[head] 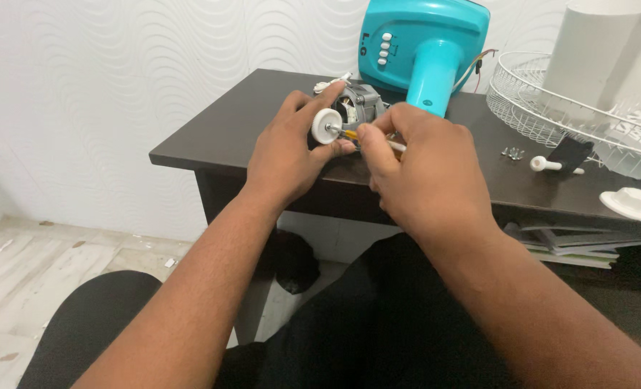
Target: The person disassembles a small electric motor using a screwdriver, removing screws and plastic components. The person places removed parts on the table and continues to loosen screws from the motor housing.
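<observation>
Dark wooden table (226, 137) carries a grey metal fan motor (362, 101) near its front edge. At the motor's front, the left hand (288, 155) pinches a round white knob (326, 126) between thumb and fingers. The right hand (425, 173) grips a thin yellow-handled tool (374, 140) touching that knob. Behind the motor stands a turquoise fan base (421, 50); right of it lie a white wire guard (551, 101) and 1 white cap (630, 203).

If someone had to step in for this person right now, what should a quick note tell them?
Left hand: pinches the white round cap at the front of the grey fan motor on the dark table.
Right hand: grips a small screwdriver, tip at the cap.
Nearby: teal fan base, wire guard, loose screws, white knob.
Done: fan taken apart.
Left: cap still on the motor.
</observation>
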